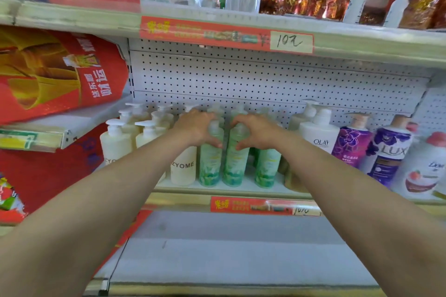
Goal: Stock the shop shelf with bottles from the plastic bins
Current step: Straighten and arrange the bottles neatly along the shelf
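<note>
Left hand (195, 128) curls its grip round one green bottle (211, 159), right hand (255, 131) round its twin (235, 164), both upright on the shelf (181, 194) left of the Olay (318, 137), likely squaring the row.

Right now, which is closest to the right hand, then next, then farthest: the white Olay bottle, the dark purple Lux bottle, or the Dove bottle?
1. White Olay bottle, just right of the right hand.
2. Dark purple Lux bottle, farther right.
3. Dove bottle, far right end.
</note>
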Available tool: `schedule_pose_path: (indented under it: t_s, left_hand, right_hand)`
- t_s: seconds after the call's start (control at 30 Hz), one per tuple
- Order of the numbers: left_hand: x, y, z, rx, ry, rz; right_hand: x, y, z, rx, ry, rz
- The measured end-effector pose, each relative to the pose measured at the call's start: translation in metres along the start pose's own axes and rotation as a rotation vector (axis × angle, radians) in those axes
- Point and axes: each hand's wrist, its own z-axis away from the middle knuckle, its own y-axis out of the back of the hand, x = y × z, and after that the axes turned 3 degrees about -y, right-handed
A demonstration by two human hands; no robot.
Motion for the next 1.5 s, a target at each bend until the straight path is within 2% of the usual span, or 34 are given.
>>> schedule_pose_path:
  t_s: [0.27,0.63,0.73,0.83,0.93,1.03,1.13,1.5]
  left_hand:
    - [0.013,0.0,0.006,0.038,0.085,0.034]
    - [0.009,-0.006,0.001,-0.006,0.17,0.031]
    - [0.01,-0.007,-0.003,0.12,0.119,0.038]
    - [0.025,0.001,-0.007,0.271,0.0,0.082]
    - [0.045,0.004,-0.014,0.2,-0.096,0.134]
    - [0.06,-0.004,-0.021,0.072,-0.115,0.075]
    - [0.071,-0.013,-0.026,-0.003,-0.097,0.017]
    - [0.07,-0.015,-0.033,-0.046,-0.163,-0.016]
  right_hand:
    - [0.015,0.013,0.005,-0.057,0.075,0.066]
    - [0.017,0.019,-0.001,-0.09,0.109,0.126]
    - [0.025,0.033,0.008,-0.123,0.081,-0.058]
    - [0.043,0.05,0.018,-0.073,-0.01,-0.212]
    - [0.054,0.05,0.021,-0.112,-0.07,-0.07]
    - [0.056,0.039,0.026,-0.128,-0.086,0.047]
    - [0.061,0.027,0.029,-0.092,-0.081,0.022]
    - [0.061,0.032,0.033,-0.081,-0.097,0.089]
